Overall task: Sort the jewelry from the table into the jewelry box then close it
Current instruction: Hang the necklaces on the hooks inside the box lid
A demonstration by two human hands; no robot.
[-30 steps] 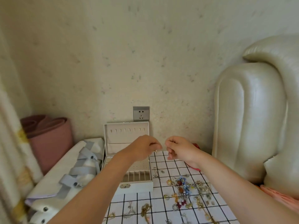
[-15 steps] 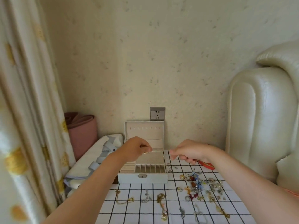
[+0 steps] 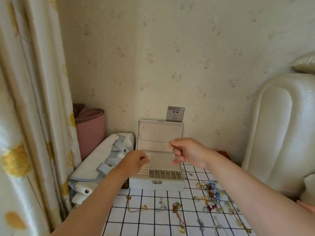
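Observation:
A white jewelry box (image 3: 156,183) stands open at the table's far edge, its lid upright against the wall. My left hand (image 3: 136,161) hovers over the box's left ring-roll section, fingers pinched on a small gold piece of jewelry (image 3: 145,164). My right hand (image 3: 186,153) hangs above the box's right side, fingers loosely curled with nothing visible in them. Several loose necklaces, rings and beaded pieces (image 3: 211,195) lie scattered on the checked tablecloth (image 3: 150,222) in front of and right of the box.
A patterned curtain (image 3: 30,116) hangs at the left. A folded white and blue bag (image 3: 102,166) and a pink rolled mat (image 3: 90,128) lie left of the box. A cream padded headboard (image 3: 279,133) stands at the right. A wall socket (image 3: 175,114) sits behind the lid.
My view has swung left and back. My left hand moved down over the box's left section; my right hand drew apart from it and rose over the box's right side.

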